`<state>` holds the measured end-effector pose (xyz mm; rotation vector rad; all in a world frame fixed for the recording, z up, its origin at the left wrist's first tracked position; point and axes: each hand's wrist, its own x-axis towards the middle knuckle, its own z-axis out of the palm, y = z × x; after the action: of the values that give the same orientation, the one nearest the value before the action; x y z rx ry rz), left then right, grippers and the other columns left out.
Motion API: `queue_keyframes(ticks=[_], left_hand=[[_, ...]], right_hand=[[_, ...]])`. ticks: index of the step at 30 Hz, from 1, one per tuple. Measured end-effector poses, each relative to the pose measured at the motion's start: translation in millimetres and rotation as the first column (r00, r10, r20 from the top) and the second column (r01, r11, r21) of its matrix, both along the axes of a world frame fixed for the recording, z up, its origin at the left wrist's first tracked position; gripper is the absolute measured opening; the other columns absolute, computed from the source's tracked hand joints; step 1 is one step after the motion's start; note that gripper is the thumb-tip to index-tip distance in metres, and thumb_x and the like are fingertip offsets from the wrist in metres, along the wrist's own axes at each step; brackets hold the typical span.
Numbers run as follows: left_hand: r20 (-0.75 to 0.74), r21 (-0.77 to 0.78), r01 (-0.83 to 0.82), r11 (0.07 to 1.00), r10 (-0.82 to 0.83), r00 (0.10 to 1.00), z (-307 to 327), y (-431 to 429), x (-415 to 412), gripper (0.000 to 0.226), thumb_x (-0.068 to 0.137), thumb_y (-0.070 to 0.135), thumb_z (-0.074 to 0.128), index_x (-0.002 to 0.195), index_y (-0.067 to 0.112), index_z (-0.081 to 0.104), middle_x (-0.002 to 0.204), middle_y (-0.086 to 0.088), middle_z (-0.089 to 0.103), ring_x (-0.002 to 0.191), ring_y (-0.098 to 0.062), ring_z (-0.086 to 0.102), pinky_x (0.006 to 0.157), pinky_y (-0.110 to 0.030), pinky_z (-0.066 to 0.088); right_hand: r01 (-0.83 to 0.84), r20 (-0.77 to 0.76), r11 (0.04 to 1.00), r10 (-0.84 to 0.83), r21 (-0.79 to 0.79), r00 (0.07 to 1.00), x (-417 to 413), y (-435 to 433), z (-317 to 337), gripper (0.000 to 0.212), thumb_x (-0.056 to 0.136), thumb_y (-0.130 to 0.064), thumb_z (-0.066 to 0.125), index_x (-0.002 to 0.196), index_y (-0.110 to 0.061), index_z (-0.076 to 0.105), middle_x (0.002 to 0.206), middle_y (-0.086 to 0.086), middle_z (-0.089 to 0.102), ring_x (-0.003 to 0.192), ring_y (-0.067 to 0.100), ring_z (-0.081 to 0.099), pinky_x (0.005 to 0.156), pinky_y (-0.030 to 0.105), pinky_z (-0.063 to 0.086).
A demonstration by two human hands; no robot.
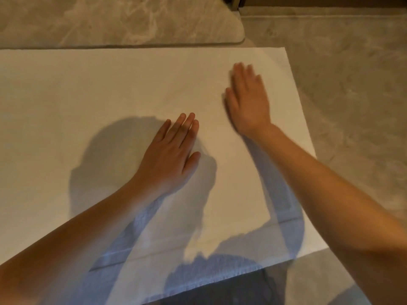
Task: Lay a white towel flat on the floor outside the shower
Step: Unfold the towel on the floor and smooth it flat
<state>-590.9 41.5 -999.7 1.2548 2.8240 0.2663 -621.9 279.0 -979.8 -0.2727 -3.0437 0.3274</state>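
A white towel (92,102) lies spread out on the grey marble floor (352,95) and fills most of the view, its left part running out of frame. My left hand (169,153) rests palm down on the towel's middle, fingers together and stretched. My right hand (247,97) lies flat on the towel further right, near its right edge, and looks blurred. Neither hand grips the cloth. Shadows of my head and arms fall across the towel's near half.
A raised marble step (110,20) with a rounded corner runs along the towel's far edge. A dark frame post (234,2) stands at the top, beside a threshold line. Bare floor lies right of the towel.
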Motion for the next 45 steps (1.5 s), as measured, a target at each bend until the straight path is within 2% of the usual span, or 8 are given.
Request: queue_keyframes(ticks=[2, 5, 14, 20, 25, 34, 41, 45], left_hand=[[0.009, 0.010, 0.000, 1.000, 0.000, 1.000, 1, 0, 0, 0.064, 0.100, 0.040, 0.027, 0.153, 0.004, 0.024, 0.161, -0.014, 0.021, 0.150, -0.026, 0.015, 0.121, -0.045, 0.015], [0.014, 0.018, -0.013, 1.000, 0.013, 1.000, 0, 0, 1, 0.064, 0.100, 0.041, 0.027, 0.152, 0.004, 0.025, 0.161, -0.014, 0.022, 0.150, -0.026, 0.014, 0.121, -0.046, 0.015], [0.076, 0.027, -0.021, 0.999, 0.019, 0.997, 4, -22, 6, 0.065, 0.099, 0.041, 0.027, 0.153, 0.005, 0.024, 0.162, -0.013, 0.021, 0.150, -0.026, 0.016, 0.122, -0.042, 0.012], [0.107, -0.016, -0.232, 0.972, 0.233, 0.967, 12, -116, 38, 0.064, 0.101, 0.040, 0.027, 0.154, 0.006, 0.020, 0.163, -0.012, 0.014, 0.151, -0.025, 0.010, 0.122, -0.042, 0.007], [0.060, 0.004, -0.159, 0.987, 0.159, 0.985, 10, -132, 68, 0.061, 0.102, 0.040, 0.024, 0.152, 0.005, 0.028, 0.161, -0.013, 0.020, 0.150, -0.027, 0.015, 0.121, -0.047, 0.013], [0.067, -0.049, -0.467, 0.883, 0.469, 0.880, 0, -177, 67, 0.065, 0.100, 0.041, 0.025, 0.155, 0.008, 0.015, 0.164, -0.012, 0.012, 0.151, -0.023, 0.008, 0.122, -0.044, 0.006], [0.032, -0.006, -0.243, 0.970, 0.243, 0.970, 3, -135, 13, 0.057, 0.101, 0.032, 0.027, 0.155, 0.013, 0.023, 0.163, -0.007, 0.020, 0.150, -0.024, 0.014, 0.122, -0.043, 0.010], [0.027, -0.039, -0.486, 0.873, 0.487, 0.873, -2, -178, 5, 0.061, 0.101, 0.038, 0.025, 0.155, 0.010, 0.019, 0.163, -0.011, 0.016, 0.150, -0.027, 0.013, 0.121, -0.044, 0.011]], right_hand=[[-0.126, 0.020, 0.990, 0.128, -0.070, 0.992, 31, -47, -8, 0.058, 0.104, -0.036, 0.030, 0.154, -0.007, 0.025, 0.161, 0.012, 0.024, 0.150, 0.030, 0.015, 0.121, 0.040, 0.009], [-0.158, 0.048, 0.984, 0.162, -0.076, 0.986, 65, -72, -17, 0.058, 0.105, -0.038, 0.028, 0.155, -0.010, 0.022, 0.162, 0.009, 0.021, 0.151, 0.026, 0.013, 0.122, 0.039, 0.007], [-0.016, 0.063, 1.000, 0.017, -0.025, 0.998, 68, -26, -18, 0.061, 0.103, -0.038, 0.024, 0.156, -0.009, 0.016, 0.164, 0.008, 0.016, 0.151, 0.024, 0.010, 0.123, 0.039, 0.006], [0.070, 0.004, 0.993, -0.070, -0.092, 0.998, 79, -63, 1, 0.057, 0.104, -0.030, 0.027, 0.155, -0.003, 0.019, 0.163, 0.014, 0.017, 0.151, 0.029, 0.010, 0.122, 0.038, 0.005], [-0.200, -0.037, 0.956, 0.197, -0.216, 0.980, 99, -192, 0, 0.055, 0.103, -0.028, 0.039, 0.151, -0.002, 0.032, 0.158, 0.015, 0.030, 0.149, 0.031, 0.020, 0.122, 0.042, 0.013], [-0.223, 0.024, 0.964, 0.229, -0.143, 0.973, 103, -216, -16, 0.059, 0.103, -0.034, 0.032, 0.154, -0.008, 0.024, 0.161, 0.008, 0.024, 0.151, 0.028, 0.011, 0.123, 0.039, 0.006], [-0.221, 0.084, 0.972, 0.227, -0.075, 0.970, 101, -216, -17, 0.061, 0.102, -0.035, 0.030, 0.156, -0.010, 0.019, 0.163, 0.005, 0.018, 0.152, 0.023, 0.007, 0.123, 0.041, 0.008], [-0.217, 0.081, 0.973, 0.223, -0.074, 0.971, 101, -217, -19, 0.061, 0.102, -0.037, 0.025, 0.156, -0.011, 0.018, 0.164, 0.003, 0.016, 0.152, 0.021, 0.004, 0.123, 0.040, 0.007]])
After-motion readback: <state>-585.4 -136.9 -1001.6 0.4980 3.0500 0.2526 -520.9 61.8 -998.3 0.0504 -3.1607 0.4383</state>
